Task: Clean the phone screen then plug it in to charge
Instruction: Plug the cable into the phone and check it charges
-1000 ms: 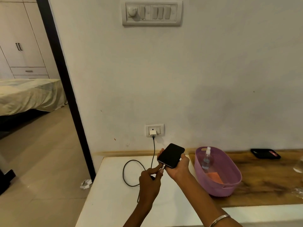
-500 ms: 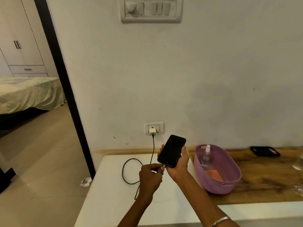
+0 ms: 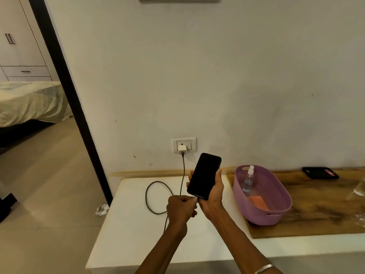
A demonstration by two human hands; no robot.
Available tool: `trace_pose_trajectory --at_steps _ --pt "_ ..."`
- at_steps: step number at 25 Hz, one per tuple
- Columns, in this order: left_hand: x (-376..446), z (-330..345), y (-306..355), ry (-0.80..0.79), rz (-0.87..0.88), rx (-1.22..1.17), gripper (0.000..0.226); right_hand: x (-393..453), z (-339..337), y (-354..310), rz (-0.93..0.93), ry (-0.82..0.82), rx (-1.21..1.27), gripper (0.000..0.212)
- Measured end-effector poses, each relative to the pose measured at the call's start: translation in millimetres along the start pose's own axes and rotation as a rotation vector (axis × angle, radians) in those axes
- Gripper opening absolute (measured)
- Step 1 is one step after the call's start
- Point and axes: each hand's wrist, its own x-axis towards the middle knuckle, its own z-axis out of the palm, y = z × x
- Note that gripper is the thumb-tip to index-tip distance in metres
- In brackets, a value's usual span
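Note:
A black phone [image 3: 204, 175] with a dark screen is held upright above the white table [image 3: 128, 240]. My right hand [image 3: 214, 196] grips its lower end from behind. My left hand [image 3: 180, 211] pinches the plug end of the dark charging cable [image 3: 150, 194] right at the phone's bottom edge. The cable loops over the table and runs up to a white charger [image 3: 181, 149] in the wall socket [image 3: 184, 144]. Whether the plug is seated in the phone is hidden by my fingers.
A purple basket [image 3: 276, 208] holding a spray bottle [image 3: 248, 179] and an orange cloth [image 3: 258, 202] stands on a wooden board [image 3: 316, 210] to the right. A black phone case [image 3: 320, 173] lies at the board's far end. A doorway opens at left.
The phone has tilted more upright and risen slightly. My left hand has stayed at the phone's bottom edge with the cable plug.

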Motion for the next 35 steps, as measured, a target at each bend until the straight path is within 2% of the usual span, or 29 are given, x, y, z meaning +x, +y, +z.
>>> trace_pose_trajectory --at_steps 4,7,12,17,19,24,26,31,35 --pt "8.2 8.2 -10.1 -0.066 -0.006 -0.05 0.017 9.6 -10.1 -0.8 0.021 0.044 -0.079 0.071" --pt "14.0 9.1 -25.3 -0.2 0.088 -0.016 0.013 23.0 -25.4 -5.6 0.074 0.103 -0.129 0.067" --pt "28.7 -10.2 -71.5 -0.465 0.141 0.196 0.02 47.5 -58.1 -26.4 0.122 0.188 -0.214 0.061" --pt "53.7 -32.0 -134.1 -0.606 0.212 0.486 0.012 69.9 -118.5 -29.0 0.262 0.276 -0.342 0.06" --pt "65.3 -41.3 -153.2 -0.621 0.269 0.613 0.007 72.9 -142.6 -19.1 0.31 0.291 -0.353 0.061" --pt "84.3 -55.6 -184.5 -0.595 0.607 0.838 0.006 79.4 -182.7 12.6 0.439 0.341 -0.511 0.059" --pt "88.7 -56.6 -190.1 -0.582 0.632 0.845 0.004 81.4 -189.5 20.7 0.455 0.354 -0.595 0.054" --pt "96.0 -55.4 -191.3 -0.548 0.586 0.765 0.01 85.0 -182.4 24.4 0.338 0.44 -0.96 0.041" --pt "98.1 -54.3 -189.5 -0.551 0.593 0.745 0.008 77.2 -171.7 30.8 0.258 0.495 -1.245 0.045"
